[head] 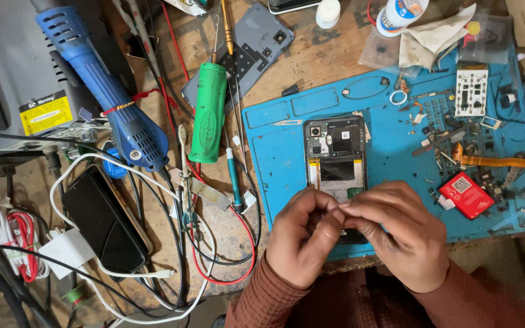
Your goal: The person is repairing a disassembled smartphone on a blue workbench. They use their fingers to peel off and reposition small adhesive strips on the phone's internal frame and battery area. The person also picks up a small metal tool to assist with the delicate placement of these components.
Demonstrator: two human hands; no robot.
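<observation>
Blue work mat: centre to right of frame, on a cluttered wooden bench; it carries the opened phone and much loose hardware.
Opened phone: lies flat, back cover removed, at centre of the mat, its lower end hidden under the hands. Risk: exposed board and flex parts could be scratched or shorted if a metal part drops onto them.
Left hand: lower centre, fingers curled in, tips pinched against the right hand's. What it grips is too small to tell.
Right hand: lower centre-right, fingers bent, thumb and forefinger closed at the meeting point directly above the phone's lower end. Contents cannot be told.
Hot-air gun: blue, upper left, resting over tangled cables; risk of heat damage to the cables if it is warm.
Green-handled tool: left of the mat, near its edge; could roll onto it.
Loose screws and parts: scattered on right of mat; risk of being swept off by a sleeve.
</observation>
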